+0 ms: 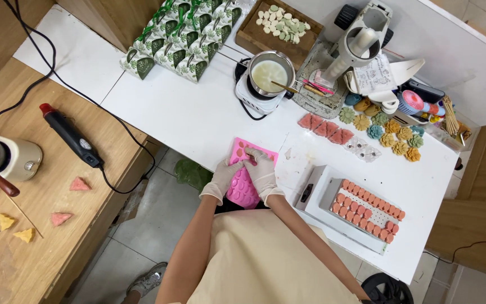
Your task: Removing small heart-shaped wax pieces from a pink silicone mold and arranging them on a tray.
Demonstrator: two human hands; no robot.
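Head view looks straight down on two gloved hands meeting over a pink mould [247, 174] at the near edge of the white table [198, 121]. Fingers of the right hand [261, 170] curl down and press on the mould's top face near its far end; the left hand [222, 177] grips the mould's left edge, thumb over, fingers seemingly tucked under. Some cavities at the mould's 12 o'clock end look filled with orange. Judging by the grip, flexing the soft mould gently, one cavity at a time, with the left hand steadying it flat, would keep pieces from cracking. At 3 o'clock sits a white tray [344, 211] of orange rounds. At 12 o'clock a pot [269, 73] stands on a small hotplate. At 2 o'clock lie pink wedges [325, 128] and flower shapes [389, 130].
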